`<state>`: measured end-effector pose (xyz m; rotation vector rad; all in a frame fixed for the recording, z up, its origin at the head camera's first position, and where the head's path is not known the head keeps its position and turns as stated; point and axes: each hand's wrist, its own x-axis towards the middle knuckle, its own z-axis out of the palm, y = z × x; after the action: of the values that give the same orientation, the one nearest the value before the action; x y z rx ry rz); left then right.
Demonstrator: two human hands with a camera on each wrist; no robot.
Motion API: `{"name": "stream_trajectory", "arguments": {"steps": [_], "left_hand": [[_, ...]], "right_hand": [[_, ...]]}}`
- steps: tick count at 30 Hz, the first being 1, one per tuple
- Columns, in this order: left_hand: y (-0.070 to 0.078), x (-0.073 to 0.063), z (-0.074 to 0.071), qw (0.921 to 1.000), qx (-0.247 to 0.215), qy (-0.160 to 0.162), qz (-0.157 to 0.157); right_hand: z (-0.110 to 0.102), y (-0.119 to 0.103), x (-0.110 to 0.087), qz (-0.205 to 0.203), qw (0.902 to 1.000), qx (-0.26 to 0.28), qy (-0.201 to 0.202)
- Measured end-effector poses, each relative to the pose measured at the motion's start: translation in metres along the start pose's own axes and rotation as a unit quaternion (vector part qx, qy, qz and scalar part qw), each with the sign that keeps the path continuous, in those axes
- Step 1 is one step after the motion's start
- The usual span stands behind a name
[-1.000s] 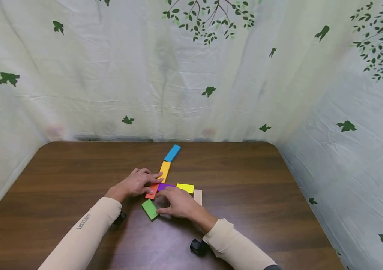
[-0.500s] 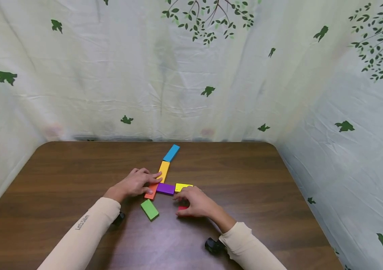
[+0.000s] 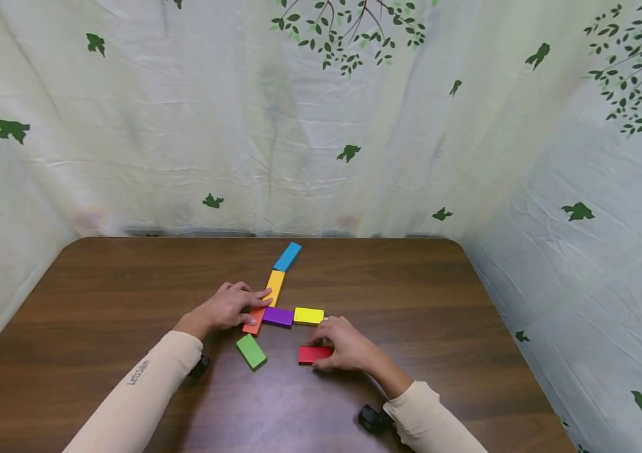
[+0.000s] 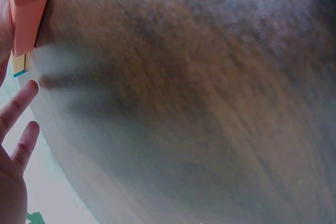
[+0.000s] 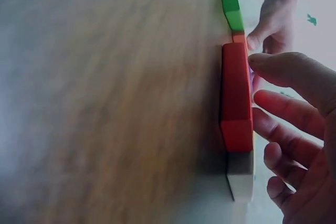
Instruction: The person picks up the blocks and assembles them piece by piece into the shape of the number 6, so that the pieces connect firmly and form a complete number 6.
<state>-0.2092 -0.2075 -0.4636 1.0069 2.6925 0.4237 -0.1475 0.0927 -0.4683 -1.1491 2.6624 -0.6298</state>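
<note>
In the head view my left hand [image 3: 227, 308] rests its fingertips on the orange-red block [image 3: 254, 322] and the amber block [image 3: 276, 284]. Its other fingers extend straight in the left wrist view. My right hand [image 3: 349, 345] spans the red block [image 3: 305, 355], thumb at the near edge and fingers along the far side. From the right wrist, the thumb tip meets the red block's upper edge. A purple block [image 3: 278, 318] and a bright yellow block [image 3: 308, 316] lie end to end between the hands. The pale wood block [image 5: 241, 182] is hidden by my right hand from above.
A blue block [image 3: 288, 257] continues the line beyond the amber one. A green block [image 3: 251, 352] lies at an angle near the orange-red block. All lie on a brown wooden table [image 3: 439, 314], with a leaf-patterned curtain [image 3: 185, 138] behind it.
My right hand has moved right, from beside the green block to the red block, uncovering the purple and bright yellow blocks and covering the pale wood one. My left hand stays put.
</note>
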Motion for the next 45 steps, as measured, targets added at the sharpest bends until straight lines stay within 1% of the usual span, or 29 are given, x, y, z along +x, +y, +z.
{"name": "stream_trajectory", "arguments": {"steps": [5, 11, 15, 19, 23, 27, 31, 36, 39, 45], "left_hand": [[-0.001, 0.002, 0.0, 1.0, 0.002, 0.0, 0.002], [0.0, 0.004, 0.0, 1.0, 0.0, -0.001, 0.002], [0.0, 0.004, 0.0, 1.0, -0.001, -0.004, -0.001], [0.001, 0.003, -0.001, 0.9999, -0.006, -0.008, -0.009], [0.001, 0.002, -0.002, 0.9999, -0.002, -0.006, -0.009], [0.001, 0.002, -0.001, 0.9999, -0.004, -0.008, -0.014], [0.002, 0.002, 0.0, 0.9997, -0.003, -0.011, -0.02], [0.001, 0.002, 0.0, 0.9997, -0.003, -0.013, -0.022], [0.002, 0.002, 0.0, 0.9996, -0.005, -0.013, -0.023], [0.002, 0.002, 0.0, 0.9996, -0.005, -0.013, -0.026]], "right_hand": [[0.0, 0.003, -0.004, -0.007, 1.0, 0.002, 0.006], [0.003, 0.006, -0.005, -0.016, 0.9996, -0.002, 0.021], [0.003, 0.006, -0.005, -0.023, 0.9995, 0.002, 0.024], [0.004, 0.004, -0.003, -0.027, 0.9995, -0.001, 0.019], [0.004, 0.001, -0.001, -0.024, 0.9997, -0.006, 0.009], [0.006, -0.003, 0.002, -0.021, 0.9998, 0.002, -0.005], [0.008, -0.007, 0.007, -0.028, 0.9995, 0.009, -0.013], [0.01, -0.013, 0.013, -0.022, 0.9994, 0.017, -0.022], [0.011, -0.016, 0.016, -0.019, 0.9993, 0.021, -0.026], [0.014, -0.021, 0.021, -0.026, 0.9992, 0.023, -0.021]]}}
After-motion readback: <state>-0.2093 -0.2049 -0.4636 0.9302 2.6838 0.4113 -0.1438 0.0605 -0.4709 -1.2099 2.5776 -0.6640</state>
